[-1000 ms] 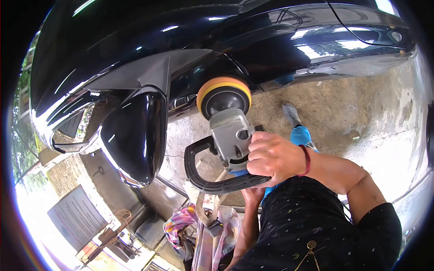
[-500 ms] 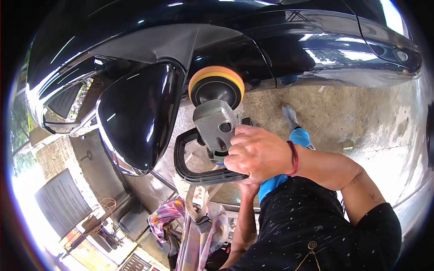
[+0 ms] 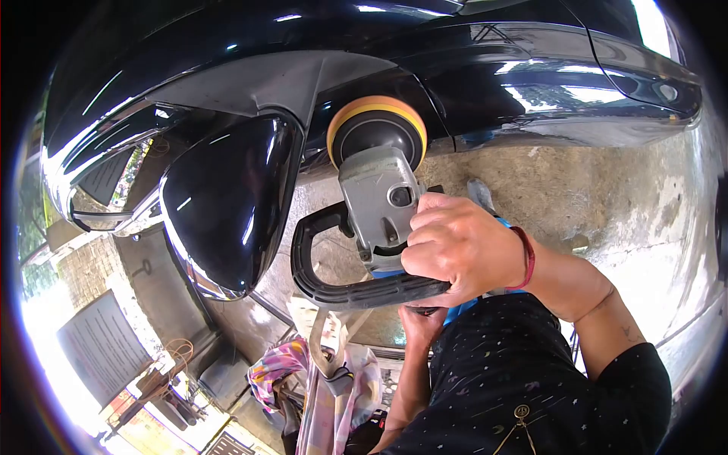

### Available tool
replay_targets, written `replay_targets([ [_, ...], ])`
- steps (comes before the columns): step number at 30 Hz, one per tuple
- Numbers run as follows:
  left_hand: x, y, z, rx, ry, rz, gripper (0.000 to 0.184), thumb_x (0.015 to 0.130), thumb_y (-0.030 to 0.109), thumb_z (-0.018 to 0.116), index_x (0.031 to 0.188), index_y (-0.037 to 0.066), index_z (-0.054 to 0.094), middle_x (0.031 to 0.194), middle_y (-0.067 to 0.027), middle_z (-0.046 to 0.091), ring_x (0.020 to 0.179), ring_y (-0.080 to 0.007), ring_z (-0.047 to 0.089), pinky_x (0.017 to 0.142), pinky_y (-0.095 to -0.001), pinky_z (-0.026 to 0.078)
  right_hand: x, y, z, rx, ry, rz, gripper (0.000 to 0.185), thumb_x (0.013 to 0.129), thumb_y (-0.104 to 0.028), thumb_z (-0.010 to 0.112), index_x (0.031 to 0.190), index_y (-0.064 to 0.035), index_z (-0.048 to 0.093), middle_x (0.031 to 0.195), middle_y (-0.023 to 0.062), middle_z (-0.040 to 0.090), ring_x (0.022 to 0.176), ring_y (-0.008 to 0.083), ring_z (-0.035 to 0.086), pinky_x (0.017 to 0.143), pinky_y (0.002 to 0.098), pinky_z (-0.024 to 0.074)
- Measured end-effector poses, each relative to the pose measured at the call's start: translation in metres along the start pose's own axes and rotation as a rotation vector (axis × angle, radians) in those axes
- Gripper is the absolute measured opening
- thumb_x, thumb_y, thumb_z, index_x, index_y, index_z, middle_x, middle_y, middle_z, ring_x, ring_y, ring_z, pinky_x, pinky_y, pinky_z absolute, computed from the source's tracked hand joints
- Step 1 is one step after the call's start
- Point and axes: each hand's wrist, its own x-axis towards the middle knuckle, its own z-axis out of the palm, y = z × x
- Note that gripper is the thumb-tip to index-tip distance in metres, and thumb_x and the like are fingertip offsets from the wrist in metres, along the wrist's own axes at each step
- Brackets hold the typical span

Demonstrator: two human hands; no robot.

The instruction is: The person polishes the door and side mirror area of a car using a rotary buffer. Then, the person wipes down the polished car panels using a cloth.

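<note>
While the grey polisher (image 3: 379,193) is held up to the black car bodywork (image 3: 493,91), its orange and yellow pad (image 3: 376,105) is set at the panel just beside the wing mirror (image 3: 227,189); whether full contact is made cannot be told, the pad's face being turned away. Here, the looped black handle (image 3: 364,296) is firmly grasped at its right side by the right hand (image 3: 466,243), fingers curled and knuckles up. Underneath, the left hand (image 3: 422,324) is largely hidden by that loop, and its grip cannot be made out. And what a gloss: bright streaks and sky are thrown back by the dark paint, which is crossed by panel seams to the right. Below, worn, blotchy concrete floor (image 3: 546,182) is lit almost white at the far right. Over at lower left, a printed board (image 3: 102,349) is seen near tangled orange cable (image 3: 180,353), with pink patterned cloth (image 3: 322,421) bunched closer in.
</note>
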Motion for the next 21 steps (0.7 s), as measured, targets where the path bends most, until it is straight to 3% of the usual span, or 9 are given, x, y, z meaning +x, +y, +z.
replay_targets([
  [1,-0.003,0.009,0.0,-0.011,0.008,-0.044,0.028,0.073,0.009,0.073,0.099,0.001,0.07,0.083,-0.009,0.071,0.076,-0.0213,0.068,0.073,-0.0375,0.054,0.001,-0.001,-0.005,-0.002,0.003,0.001,0.044,0.073,-0.038,0.081,0.065,-0.0094,0.048,0.064,0.0065,0.049,0.065,0.0273,0.053,0.071,0.0382,0.0447],
  [6,-0.015,0.012,-0.008,0.081,0.022,-0.056,0.047,0.07,0.009,0.077,0.115,0.0,0.065,0.096,-0.009,0.071,0.082,-0.018,0.068,0.077,-0.0342,0.055,0.012,-0.001,-0.012,0.028,-0.015,0.024,0.044,0.074,-0.04,0.082,0.067,-0.009,0.051,0.065,0.0066,0.053,0.067,0.0284,0.056,0.071,0.0386,0.0455],
  [9,-0.02,0.009,-0.011,0.034,0.017,-0.139,0.047,0.071,0.01,0.078,0.115,0.0,0.065,0.095,-0.0088,0.07,0.083,-0.0174,0.068,0.077,-0.0337,0.055,0.015,-0.001,-0.008,0.052,0.015,0.019,0.044,0.073,-0.04,0.082,0.068,-0.0086,0.052,0.066,0.0065,0.055,0.068,0.0287,0.058,0.072,0.0389,0.0458],
  [21,-0.017,0.026,-0.007,0.046,0.034,-0.127,0.044,0.071,0.011,0.078,0.112,-0.001,0.066,0.093,-0.0095,0.071,0.084,-0.0171,0.068,0.077,-0.0347,0.055,0.015,0.002,-0.018,0.054,0.039,0.014,0.042,0.073,-0.039,0.082,0.068,-0.0087,0.054,0.067,0.0073,0.057,0.069,0.0294,0.059,0.07,0.0392,0.0453],
])
